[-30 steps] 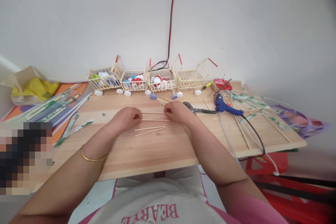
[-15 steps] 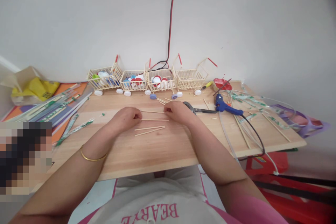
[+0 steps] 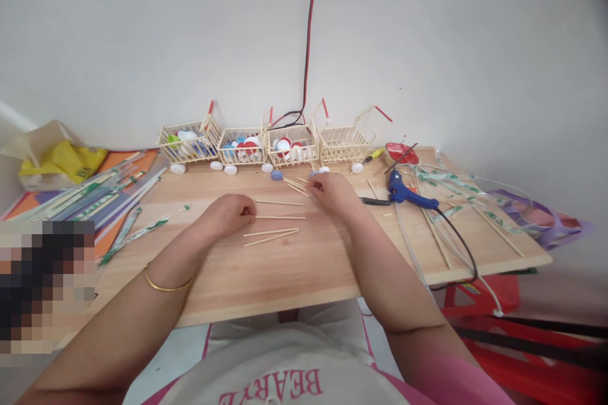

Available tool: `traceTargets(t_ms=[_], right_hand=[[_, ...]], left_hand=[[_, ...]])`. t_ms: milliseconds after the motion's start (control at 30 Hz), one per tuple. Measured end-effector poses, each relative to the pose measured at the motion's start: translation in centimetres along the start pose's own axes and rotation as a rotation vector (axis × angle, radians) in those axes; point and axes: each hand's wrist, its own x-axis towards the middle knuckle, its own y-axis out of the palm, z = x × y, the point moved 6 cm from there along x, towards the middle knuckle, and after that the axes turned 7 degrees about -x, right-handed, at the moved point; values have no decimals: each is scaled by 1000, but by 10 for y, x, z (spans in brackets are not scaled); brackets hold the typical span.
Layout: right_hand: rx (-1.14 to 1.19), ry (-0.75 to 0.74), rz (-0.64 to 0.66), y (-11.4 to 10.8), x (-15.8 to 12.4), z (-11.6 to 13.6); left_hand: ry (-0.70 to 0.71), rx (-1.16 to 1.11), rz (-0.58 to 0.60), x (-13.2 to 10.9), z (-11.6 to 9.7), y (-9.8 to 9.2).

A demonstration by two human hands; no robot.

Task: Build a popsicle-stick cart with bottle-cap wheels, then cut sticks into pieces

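Note:
My left hand [image 3: 232, 212] rests on the table with curled fingers at the left ends of two thin wooden sticks [image 3: 280, 218], its thumb side pressing on the nearer one. Closer to me, two more sticks [image 3: 270, 238] lie in a narrow V. My right hand [image 3: 333, 195] is bent, fingertips together, by the right end of a small bundle of short sticks [image 3: 295, 185]; whether it grips one is hidden. Behind the hands stand stick-built toy carts [image 3: 241, 147] on round wheels, with red handles. Three hold coloured caps or balls; the rightmost cart [image 3: 344, 142] shows a bare basket.
To the right lie a blue glue gun [image 3: 411, 193] with its cord, partly hidden scissors [image 3: 376, 201], a yellow-handled cutter [image 3: 375, 154] and a red dish [image 3: 401, 153]. Wrapped sticks [image 3: 109, 196] and a yellow bag [image 3: 71, 161] are at left. A wall stands behind.
My right hand has moved right and slightly away from me, off the farther stick's right end to the short bundle, now covering the scissor handles. My left hand has stayed put.

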Motion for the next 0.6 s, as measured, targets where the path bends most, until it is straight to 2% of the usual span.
traceTargets(t_ms=[167, 433, 600], right_hand=[[-83, 44, 63, 8, 0, 10], [-134, 65, 83, 15, 2, 18], [-124, 40, 48, 7, -2, 18]], left_hand=[[-4, -15, -1, 0, 1, 0], [-11, -34, 2, 1, 3, 1], [-4, -121, -19, 1, 2, -2]])
